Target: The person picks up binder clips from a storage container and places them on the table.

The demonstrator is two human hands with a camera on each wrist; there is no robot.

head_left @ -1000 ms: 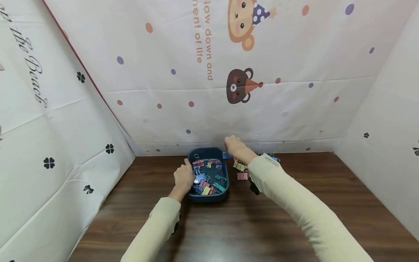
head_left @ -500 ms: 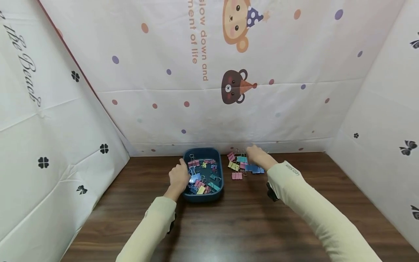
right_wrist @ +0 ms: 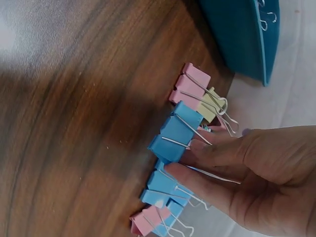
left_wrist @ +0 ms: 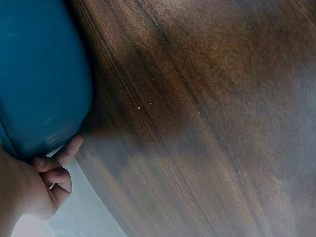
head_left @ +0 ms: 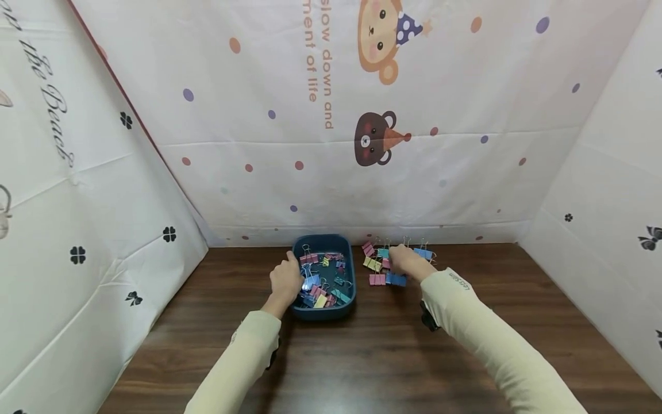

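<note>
My left hand (head_left: 286,282) grips the left side of a dark blue plastic box (head_left: 353,296). In the left wrist view, curled fingers (left_wrist: 59,180) lie against the box's outer wall (left_wrist: 49,74). Inside the box are several colourful binder clips, among them a blue one (head_left: 311,282) and a yellow one (head_left: 320,301). Right of the box, my right hand (head_left: 411,263) reaches down into a group of loose binder clips. The right wrist view has its thumb and forefinger (right_wrist: 192,182) pinching at the end of a blue binder clip (right_wrist: 175,128).
Pink (head_left: 377,279), yellow (head_left: 372,264) and teal (head_left: 383,253) binder clips lie between the box and my right hand. Another blue clip (head_left: 424,253) is behind the hand. The wooden table (head_left: 341,368) ends at a printed cloth wall (head_left: 233,195) at the back.
My right hand has moved from beside the box's far right corner to the clips on the right. A blue clip there has shifted nearer to me. The left hand keeps its hold.
</note>
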